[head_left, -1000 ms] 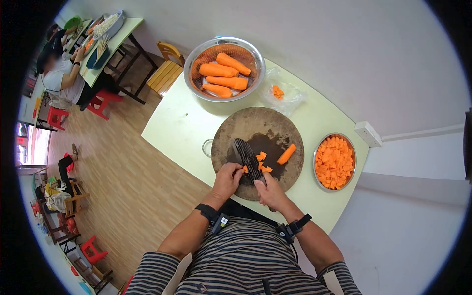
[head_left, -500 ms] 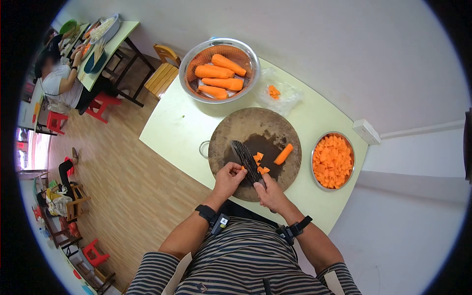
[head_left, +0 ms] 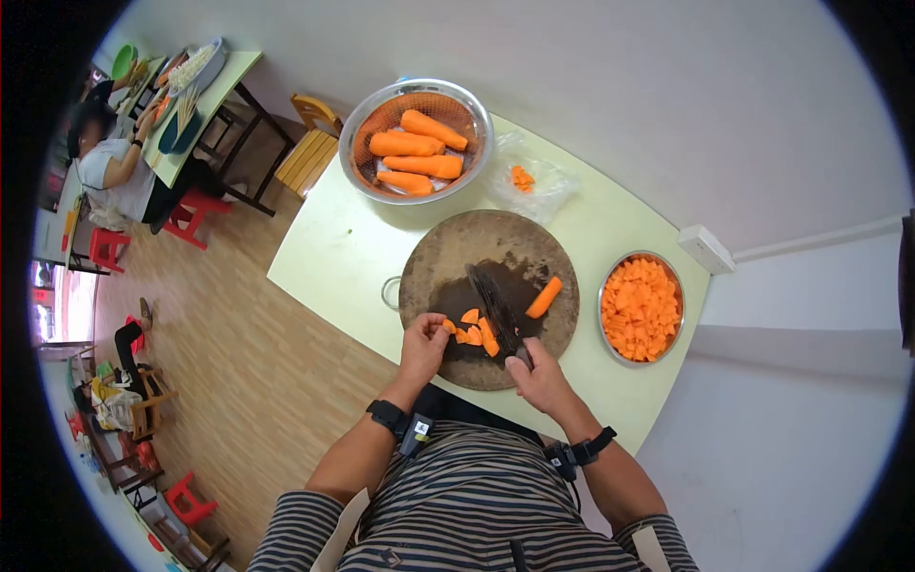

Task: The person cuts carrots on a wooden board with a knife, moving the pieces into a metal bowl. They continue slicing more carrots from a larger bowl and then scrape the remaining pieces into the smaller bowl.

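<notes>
My right hand (head_left: 541, 377) is wrapped round the handle of a dark-bladed kitchen knife (head_left: 494, 303), its blade slanting across the round wooden chopping board (head_left: 434, 250). Left of the blade lie several cut carrot pieces (head_left: 475, 334). My left hand (head_left: 423, 347) is closed at the board's left edge, with a small carrot piece (head_left: 449, 326) at its fingertips. On the blade's other side rests a longer carrot chunk (head_left: 544, 297), touched by neither hand.
Behind the board stands a metal basin (head_left: 350, 172) with several peeled carrots. A plastic bag (head_left: 548, 195) with carrot bits lies beside it. To the right is a steel bowl (head_left: 602, 329) of diced carrot. A seated person (head_left: 110, 172) works at another table.
The knife has shifted right, away from my left hand. My left hand has moved slightly left, and more carrot pieces now show between it and the blade.
</notes>
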The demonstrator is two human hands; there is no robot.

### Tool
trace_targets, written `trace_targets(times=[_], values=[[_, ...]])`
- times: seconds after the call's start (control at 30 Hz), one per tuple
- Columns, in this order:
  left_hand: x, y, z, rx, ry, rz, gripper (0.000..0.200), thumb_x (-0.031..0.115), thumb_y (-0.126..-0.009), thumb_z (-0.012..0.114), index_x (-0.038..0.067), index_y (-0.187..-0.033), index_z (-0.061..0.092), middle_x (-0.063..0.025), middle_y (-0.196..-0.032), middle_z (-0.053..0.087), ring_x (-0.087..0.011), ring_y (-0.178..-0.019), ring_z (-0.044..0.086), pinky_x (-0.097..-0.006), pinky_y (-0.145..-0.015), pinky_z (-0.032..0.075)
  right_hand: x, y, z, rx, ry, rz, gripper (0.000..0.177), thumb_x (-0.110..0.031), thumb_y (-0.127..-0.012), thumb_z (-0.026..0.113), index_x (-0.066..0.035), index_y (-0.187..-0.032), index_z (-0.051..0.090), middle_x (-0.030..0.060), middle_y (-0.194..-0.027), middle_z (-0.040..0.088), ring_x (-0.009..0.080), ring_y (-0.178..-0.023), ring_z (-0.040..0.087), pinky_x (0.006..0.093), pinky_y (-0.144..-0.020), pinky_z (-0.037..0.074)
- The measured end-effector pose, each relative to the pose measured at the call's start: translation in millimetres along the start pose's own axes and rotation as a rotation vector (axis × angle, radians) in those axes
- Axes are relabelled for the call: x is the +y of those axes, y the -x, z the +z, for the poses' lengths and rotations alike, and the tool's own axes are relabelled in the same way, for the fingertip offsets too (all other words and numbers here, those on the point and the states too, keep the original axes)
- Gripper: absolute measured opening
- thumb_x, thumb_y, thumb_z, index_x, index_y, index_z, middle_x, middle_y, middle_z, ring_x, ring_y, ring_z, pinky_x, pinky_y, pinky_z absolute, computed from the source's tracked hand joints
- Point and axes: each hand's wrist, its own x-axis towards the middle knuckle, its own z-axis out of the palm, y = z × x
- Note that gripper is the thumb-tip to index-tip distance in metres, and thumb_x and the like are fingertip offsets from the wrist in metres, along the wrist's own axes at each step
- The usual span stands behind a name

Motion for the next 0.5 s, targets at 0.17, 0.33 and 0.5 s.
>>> trace_targets(times=[0.17,0.33,0.5], values=[[-4,-3,-1,0.032,0.073,-0.037,0.021,0.008,-0.098,0.061,-0.001,-0.116,0.061,-0.0032,-0.097,0.066,-0.0099,-0.083,0.061,-0.0249,-0.074,0.051,-17,19,-8,0.266,0.490,-0.527,0.041,-0.019,-0.090,0.069,-0.005,-0.128,0.060,0.0088,-0.080,0.061,0.0229,-0.068,0.064,0.0341,-0.061,0.053],[4,4,-3,-0.053,-0.090,0.199,0.023,0.010,-0.097,0.061,-0.001,-0.117,0.059,-0.0121,-0.104,0.070,-0.0212,-0.097,0.067,-0.0337,-0.084,0.052,-22,31,-22,0.214,0.755,-0.598,0.046,-0.018,-0.076,0.079,-0.009,-0.119,0.065,0.0047,-0.083,0.062,0.0258,-0.072,0.064,0.0372,-0.061,0.052],[6,4,-2,-0.067,-0.326,0.361,0.033,0.022,-0.095,0.067,0.001,-0.119,0.059,-0.0186,-0.106,0.070,-0.0327,-0.102,0.068,-0.0389,-0.088,0.052,-15,36,-24,0.238,0.735,-0.605,0.047,-0.020,-0.074,0.081,-0.010,-0.117,0.066,0.0047,-0.082,0.061,0.0251,-0.074,0.064,0.0370,-0.061,0.052]])
